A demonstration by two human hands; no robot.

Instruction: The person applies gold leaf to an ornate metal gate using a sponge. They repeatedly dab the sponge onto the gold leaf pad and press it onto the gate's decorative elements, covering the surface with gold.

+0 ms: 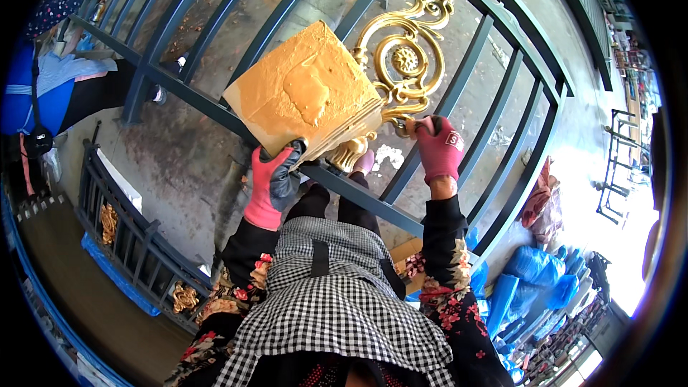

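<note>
Left hand [269, 179] clamped under paint-smeared cardboard palette [304, 93], raised just left of gold scroll ornament [405, 57]. Light, stiff, slick with wet gold; best gripped at bare underside. Right hand [438, 149] clenched at ornament's lower curl, probably pinching a brush.

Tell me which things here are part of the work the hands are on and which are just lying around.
In use:
left hand, holding the gold-smeared board
right hand, at the gold scroll ornament
dark railing panel carrying that ornament

Lying about:
blue plastic bags
second railing section on the ground at left
red cloth
another person at far left
</note>
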